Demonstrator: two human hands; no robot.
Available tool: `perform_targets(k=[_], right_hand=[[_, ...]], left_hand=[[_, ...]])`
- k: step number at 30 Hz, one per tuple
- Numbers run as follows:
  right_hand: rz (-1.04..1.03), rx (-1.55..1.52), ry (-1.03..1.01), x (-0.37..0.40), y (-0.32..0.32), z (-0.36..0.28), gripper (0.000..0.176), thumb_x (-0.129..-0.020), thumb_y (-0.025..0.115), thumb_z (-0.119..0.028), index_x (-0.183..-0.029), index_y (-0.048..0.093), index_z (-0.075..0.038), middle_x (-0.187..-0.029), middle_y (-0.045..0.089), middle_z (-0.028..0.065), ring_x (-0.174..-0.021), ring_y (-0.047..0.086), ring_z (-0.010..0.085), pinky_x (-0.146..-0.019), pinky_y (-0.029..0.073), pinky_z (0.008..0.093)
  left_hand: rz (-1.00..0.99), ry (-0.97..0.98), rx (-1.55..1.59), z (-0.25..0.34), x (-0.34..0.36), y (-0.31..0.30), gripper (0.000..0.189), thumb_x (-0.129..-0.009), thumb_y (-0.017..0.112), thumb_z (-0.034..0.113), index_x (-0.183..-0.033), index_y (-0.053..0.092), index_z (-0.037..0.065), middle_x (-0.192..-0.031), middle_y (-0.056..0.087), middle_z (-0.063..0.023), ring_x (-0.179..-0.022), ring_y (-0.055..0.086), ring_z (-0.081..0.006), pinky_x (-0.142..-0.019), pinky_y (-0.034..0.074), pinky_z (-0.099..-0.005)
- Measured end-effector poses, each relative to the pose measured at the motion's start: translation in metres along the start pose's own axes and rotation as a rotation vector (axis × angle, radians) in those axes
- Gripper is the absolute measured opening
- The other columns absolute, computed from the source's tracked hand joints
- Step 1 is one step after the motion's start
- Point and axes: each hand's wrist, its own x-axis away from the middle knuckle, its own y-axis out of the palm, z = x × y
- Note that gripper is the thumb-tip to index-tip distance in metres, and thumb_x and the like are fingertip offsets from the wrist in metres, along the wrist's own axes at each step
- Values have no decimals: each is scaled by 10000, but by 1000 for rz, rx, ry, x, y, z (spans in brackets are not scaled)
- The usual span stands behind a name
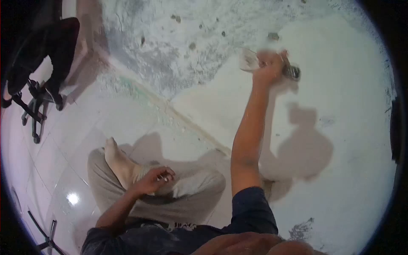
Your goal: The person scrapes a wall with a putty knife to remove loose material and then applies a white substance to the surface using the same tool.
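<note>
My right hand (270,68) reaches out to the wall, its fingers closed around a putty knife (248,60). The pale blade points left and lies close to or against the wall surface; motion blurs it somewhat. A dark piece (292,72) shows just right of the hand, perhaps the handle's end. Smooth white filler (212,100) covers the wall around and below this hand. My left hand (155,180) rests over my crossed legs, near the bare foot (115,159). Its fingers are loosely curled and apart, with whitish marks on them.
Rough grey, pitted wall (170,46) lies left of the filler. White crumbs and dust run along the wall's foot (170,110) on the tiled floor (63,170). A black office chair (38,102) stands at left, and black metal legs (49,238) show lower left.
</note>
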Motion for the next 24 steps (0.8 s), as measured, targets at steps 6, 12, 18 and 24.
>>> perform_targets(k=[6,12,18,24], right_hand=[[49,269,-114,15,-1,-17,360,-918,471,-225,-593,445,-73,-584,466,61,-601,482,158,-516,420,294],[-2,-296,-329,-10,8,-47,423,-900,574,-261,-581,333,-122,-461,316,33,-419,364,171,-483,392,292],[110,-99,-247,-20,-9,-17,196,-872,608,-197,-885,519,-23,-637,497,54,-588,508,183,-549,446,291],[251,-53,-191,-39,11,-21,130,-872,520,-158,-797,487,-57,-643,483,65,-573,468,168,-568,438,337]], left_hand=[[-18,-62,-17,-8,3,-2,166,-969,518,122,-1103,537,25,-1054,584,-68,-1019,565,-168,-907,449,-328],[16,-97,19,-15,3,-10,185,-974,528,152,-1108,540,26,-1044,584,-65,-1009,567,-162,-908,452,-330],[-26,-3,32,-9,-3,-4,206,-976,527,159,-1130,539,21,-1028,601,-71,-996,573,-161,-904,449,-333],[-8,-22,-17,-3,1,1,200,-977,529,174,-1115,549,30,-1023,612,-75,-987,578,-164,-910,447,-342]])
